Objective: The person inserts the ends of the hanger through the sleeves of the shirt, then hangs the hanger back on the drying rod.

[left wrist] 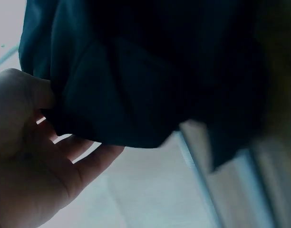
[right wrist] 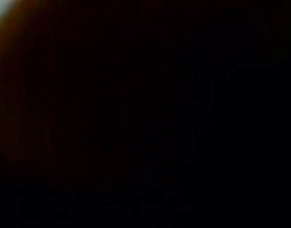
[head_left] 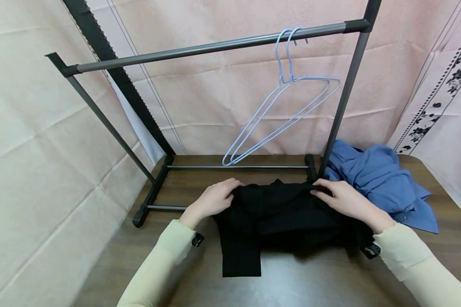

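A black garment (head_left: 280,213) hangs between the two hands above the table, with one sleeve-like strip (head_left: 241,256) dangling at its left. My left hand (head_left: 215,198) pinches its upper left corner. In the left wrist view the thumb and fingers of the left hand (left wrist: 50,142) hold the edge of the dark cloth (left wrist: 126,95). At the upper right corner my right hand (head_left: 343,200) grips the garment between thumb and fingers. The right wrist view is almost wholly dark, so the hand cannot be made out there.
A dark metal clothes rack (head_left: 215,47) stands behind the garment on the wooden table (head_left: 199,264). Two light blue hangers (head_left: 253,117) hang near its right end. Crumpled blue cloth (head_left: 384,183) lies right of the rack. Pale curtains (head_left: 199,106) surround the table.
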A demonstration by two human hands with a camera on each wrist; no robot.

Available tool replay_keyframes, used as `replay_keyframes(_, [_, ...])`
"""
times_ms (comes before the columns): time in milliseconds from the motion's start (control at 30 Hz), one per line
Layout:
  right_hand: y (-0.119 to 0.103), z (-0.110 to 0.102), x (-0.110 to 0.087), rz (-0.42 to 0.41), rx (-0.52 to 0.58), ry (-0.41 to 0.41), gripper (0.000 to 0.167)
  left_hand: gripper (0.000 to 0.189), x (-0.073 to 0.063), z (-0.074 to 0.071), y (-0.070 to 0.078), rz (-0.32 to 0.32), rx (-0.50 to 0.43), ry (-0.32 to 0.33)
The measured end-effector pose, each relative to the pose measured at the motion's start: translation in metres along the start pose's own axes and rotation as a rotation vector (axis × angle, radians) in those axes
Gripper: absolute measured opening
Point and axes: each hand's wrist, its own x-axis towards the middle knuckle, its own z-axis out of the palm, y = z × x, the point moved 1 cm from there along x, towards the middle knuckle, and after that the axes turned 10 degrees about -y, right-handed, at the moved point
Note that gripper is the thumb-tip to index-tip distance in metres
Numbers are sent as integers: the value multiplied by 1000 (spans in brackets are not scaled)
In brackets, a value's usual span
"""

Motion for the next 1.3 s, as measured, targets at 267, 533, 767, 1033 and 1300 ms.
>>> replay_keyframes(267, [13,29,3,90,33,-77,17,43,6,33,-16,12,5,-188])
replay_keyframes(533, [7,17,-3,97,2,-21,24,49,-4,20,-10,-3,6,-128])
replay_keyframes(767, [-10,3,-22,0,-155,176,15,66,-20,2,9,78,54,-83])
replay_keyframes(1033, [-27,-10,-48,-158,-49,175,31,73,-19,10,47,232,134,-161])
replay_keyframes(1300, [-14,4,-76,-211,-51,24,39,76,-15,31,57,263,201,-266])
